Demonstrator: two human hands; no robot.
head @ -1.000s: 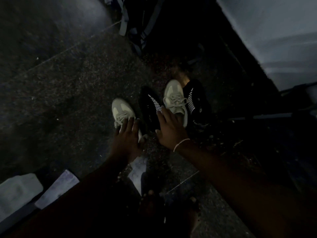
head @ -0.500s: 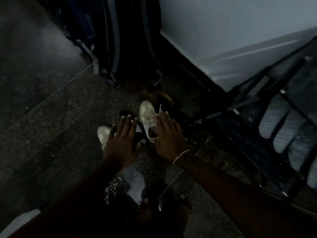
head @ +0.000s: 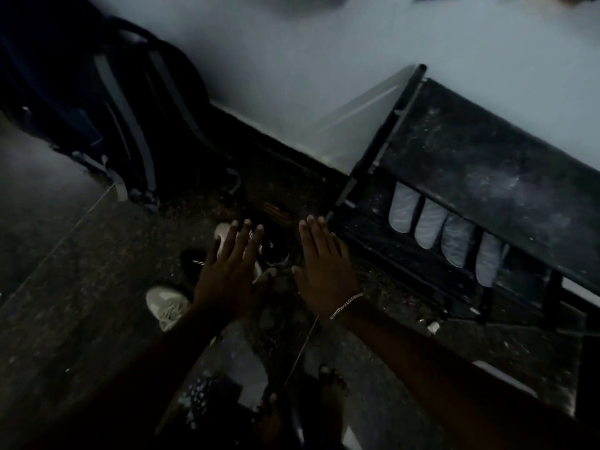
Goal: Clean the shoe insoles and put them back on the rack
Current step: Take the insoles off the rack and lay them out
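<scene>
Head view: left hand (head: 227,277), right hand (head: 326,274) (both flat) near shoes (head: 165,306)

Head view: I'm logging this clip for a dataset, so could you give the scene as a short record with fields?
left hand: fingers straight, over the shoes, holding nothing
right hand: fingers straight, bracelet at wrist, near a corner of the rack, holding nothing
shoes: two pale, at least one black, on the floor
insoles: four pale, side by side under the rack's top shelf
rack: dark, dusty, against the wall
backpack: dark, left of the rack
light: dim
</scene>
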